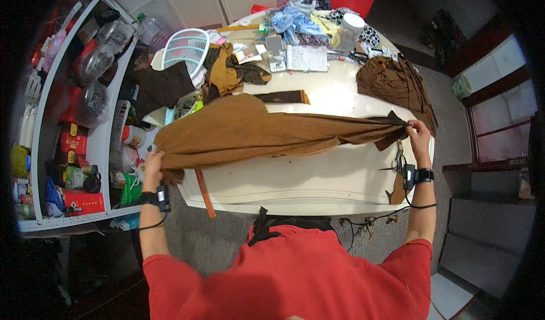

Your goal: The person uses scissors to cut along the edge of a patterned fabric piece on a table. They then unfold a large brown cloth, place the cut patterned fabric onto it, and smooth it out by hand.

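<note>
A long piece of brown cloth (244,130) is stretched sideways over the white table, wide at the left and gathered narrow at the right. My left hand (154,164) grips its left end near the table's left edge. My right hand (419,141) pinches the right end, where a darker side of the cloth shows. Just left of my right wrist lie dark-handled scissors (399,164), partly hidden by the wrist device. A small brown cloth scrap (397,188) is below them. An orange-brown strip (205,193) reaches over the front edge near my left hand.
More brown fabric (389,78) lies heaped at the far right. Toward the back are an open notebook (307,58), a white-lidded jar (352,27), mixed cloths (292,19) and a white-and-teal basket (185,52). Loaded shelves (108,132) stand close on the left. A cable (363,223) hangs in front.
</note>
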